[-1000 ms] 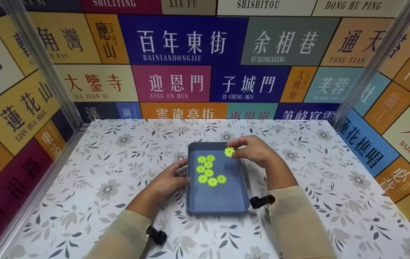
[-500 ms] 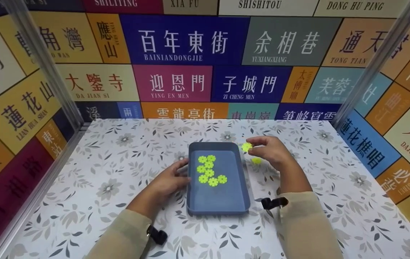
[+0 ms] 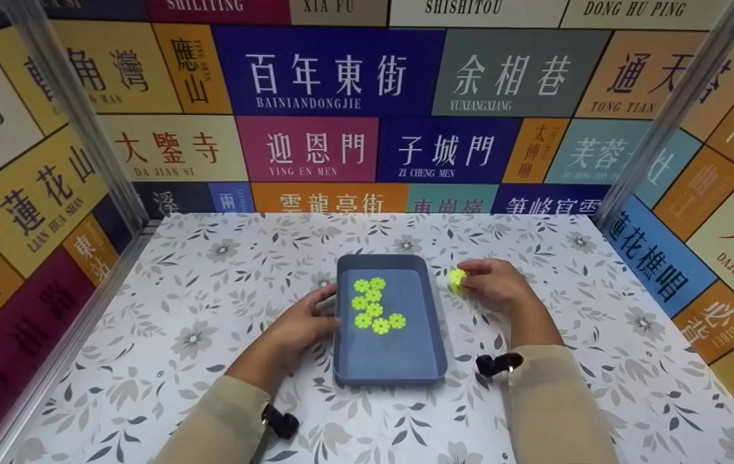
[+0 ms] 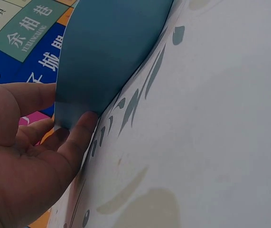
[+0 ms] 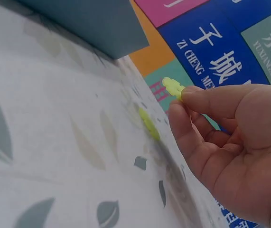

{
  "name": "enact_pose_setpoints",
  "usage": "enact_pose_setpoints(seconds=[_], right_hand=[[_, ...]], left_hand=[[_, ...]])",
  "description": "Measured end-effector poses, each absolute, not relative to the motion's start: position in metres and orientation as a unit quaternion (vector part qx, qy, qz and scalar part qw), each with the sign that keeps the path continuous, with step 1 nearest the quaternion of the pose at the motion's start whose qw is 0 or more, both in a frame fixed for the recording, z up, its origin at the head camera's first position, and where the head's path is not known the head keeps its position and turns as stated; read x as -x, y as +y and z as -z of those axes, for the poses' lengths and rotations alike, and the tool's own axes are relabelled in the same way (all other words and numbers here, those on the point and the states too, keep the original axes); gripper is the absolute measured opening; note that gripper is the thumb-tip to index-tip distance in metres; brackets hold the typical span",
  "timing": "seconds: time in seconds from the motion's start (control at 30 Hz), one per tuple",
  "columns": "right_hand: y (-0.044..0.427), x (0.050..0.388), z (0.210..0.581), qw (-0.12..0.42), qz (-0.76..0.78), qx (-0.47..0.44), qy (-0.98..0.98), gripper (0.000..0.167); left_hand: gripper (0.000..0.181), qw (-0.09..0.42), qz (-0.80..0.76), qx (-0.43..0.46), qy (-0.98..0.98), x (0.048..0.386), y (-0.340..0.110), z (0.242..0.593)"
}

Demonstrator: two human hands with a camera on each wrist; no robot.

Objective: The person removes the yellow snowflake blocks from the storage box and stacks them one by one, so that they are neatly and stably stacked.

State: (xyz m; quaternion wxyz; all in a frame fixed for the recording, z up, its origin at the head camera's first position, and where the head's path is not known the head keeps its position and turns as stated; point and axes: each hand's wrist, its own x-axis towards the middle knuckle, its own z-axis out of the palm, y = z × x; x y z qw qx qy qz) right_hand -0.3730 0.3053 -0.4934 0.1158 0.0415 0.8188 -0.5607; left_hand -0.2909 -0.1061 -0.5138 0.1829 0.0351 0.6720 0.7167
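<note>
A blue-grey rectangular tray (image 3: 390, 361) lies on the table with several yellow-green snowflake discs (image 3: 373, 309) grouped in its left half. My left hand (image 3: 302, 327) holds the tray's left side; in the left wrist view, the thumb reaches to the rim and the fingers (image 4: 80, 133) touch the outer wall. To the right of the tray, my right hand (image 3: 499, 281) pinches one snowflake disc (image 5: 173, 87) between thumb and forefinger. Just below it, a second disc (image 5: 149, 124) lies on the table; the head view shows the two overlapping.
A white tabletop (image 3: 212, 335) with a grey leaf and flower print surrounds the tray. Panels with coloured lettering (image 3: 328, 71) rise at the back and on both sides. Black wrist cameras (image 3: 281, 422) jut from the sleeves.
My right hand has moved right from over the tray's far right corner to the table beside it, then lowered, with the disc still pinched. The left hand and tray stay put.
</note>
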Motion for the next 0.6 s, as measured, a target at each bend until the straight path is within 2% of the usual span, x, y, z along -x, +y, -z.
enact_pose_setpoints(seconds=[0.6], right_hand=[[0.3115,0.3734,0.5037,0.122,0.554,-0.086,0.819,0.041]], left_hand=[[0.082,0.178,-0.696,-0.034,0.694,0.2909,-0.1077,0.5121]])
